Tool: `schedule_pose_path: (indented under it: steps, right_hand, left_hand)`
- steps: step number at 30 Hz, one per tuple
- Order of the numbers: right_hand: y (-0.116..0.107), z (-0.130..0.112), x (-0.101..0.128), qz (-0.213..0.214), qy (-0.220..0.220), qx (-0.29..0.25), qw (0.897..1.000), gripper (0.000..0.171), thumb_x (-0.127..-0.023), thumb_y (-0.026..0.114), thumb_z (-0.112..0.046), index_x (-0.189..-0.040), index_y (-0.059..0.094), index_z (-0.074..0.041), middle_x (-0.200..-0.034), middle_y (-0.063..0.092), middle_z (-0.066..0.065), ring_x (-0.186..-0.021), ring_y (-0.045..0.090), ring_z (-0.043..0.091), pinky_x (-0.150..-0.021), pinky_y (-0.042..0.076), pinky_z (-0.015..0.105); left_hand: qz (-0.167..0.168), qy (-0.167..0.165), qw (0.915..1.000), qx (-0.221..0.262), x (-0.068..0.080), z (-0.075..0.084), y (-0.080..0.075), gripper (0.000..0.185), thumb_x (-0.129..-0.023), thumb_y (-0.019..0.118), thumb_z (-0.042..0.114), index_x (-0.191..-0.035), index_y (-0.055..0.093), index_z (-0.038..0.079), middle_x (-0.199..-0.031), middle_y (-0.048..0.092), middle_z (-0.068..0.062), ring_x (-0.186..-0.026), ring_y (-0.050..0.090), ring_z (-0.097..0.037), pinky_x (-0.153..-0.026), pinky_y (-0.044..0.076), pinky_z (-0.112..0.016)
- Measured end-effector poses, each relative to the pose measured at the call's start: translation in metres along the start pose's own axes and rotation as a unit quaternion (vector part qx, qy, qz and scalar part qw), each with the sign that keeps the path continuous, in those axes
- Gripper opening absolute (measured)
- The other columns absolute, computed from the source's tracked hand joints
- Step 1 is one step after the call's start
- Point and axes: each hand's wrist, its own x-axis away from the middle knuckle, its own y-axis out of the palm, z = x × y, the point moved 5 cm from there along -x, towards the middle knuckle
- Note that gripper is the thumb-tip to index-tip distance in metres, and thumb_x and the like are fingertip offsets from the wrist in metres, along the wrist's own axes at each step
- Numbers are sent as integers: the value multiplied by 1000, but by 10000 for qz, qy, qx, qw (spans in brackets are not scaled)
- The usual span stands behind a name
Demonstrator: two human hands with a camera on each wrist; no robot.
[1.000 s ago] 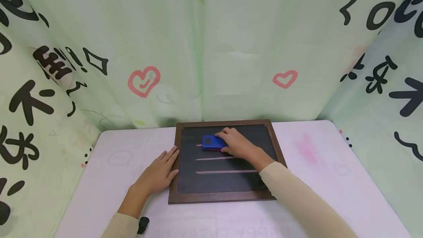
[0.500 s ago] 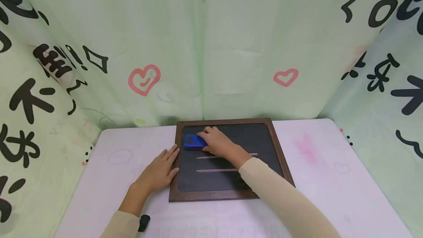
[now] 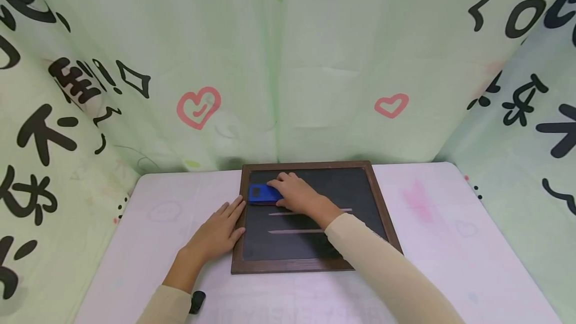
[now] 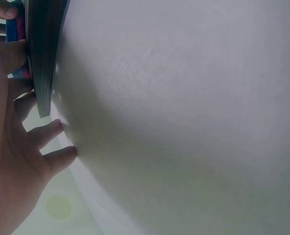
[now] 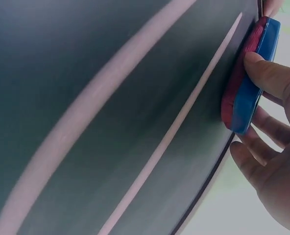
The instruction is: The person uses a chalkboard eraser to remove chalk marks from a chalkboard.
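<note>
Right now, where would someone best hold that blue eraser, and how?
Likely by the long edges of the blue eraser, from above and the right: its red underside faces the blackboard, and its left end sits close to the wooden frame.

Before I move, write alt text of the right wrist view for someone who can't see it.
At the right of the view, the right hand grips a blue-and-red eraser, its red side facing a dark board. Two pale pink lines slant across the board from lower left to upper right.
</note>
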Motion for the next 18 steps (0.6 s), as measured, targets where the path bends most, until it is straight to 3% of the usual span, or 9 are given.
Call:
schedule_pose_path:
  steps: [10,18]
  right_hand:
    - [-1,34,21,80,93,-296,9995,61,-96,75,-29,-152,53,-18,-141,57,12,-126,54,31,-107,50,46]
    - [-7,66,51,270,219,-381,9987,59,-96,76,-24,-150,55,-14,-140,57,16,-126,55,36,-106,52,51]
  left_hand:
    - [92,76,9999,-56,1,1,-2,67,-108,53,34,-163,28,5,-172,24,-12,-152,32,-47,-123,32,-59]
    - [50,30,10000,-19,2,4,-3,68,-107,55,32,-163,29,4,-172,24,-12,-152,32,-47,-124,31,-59]
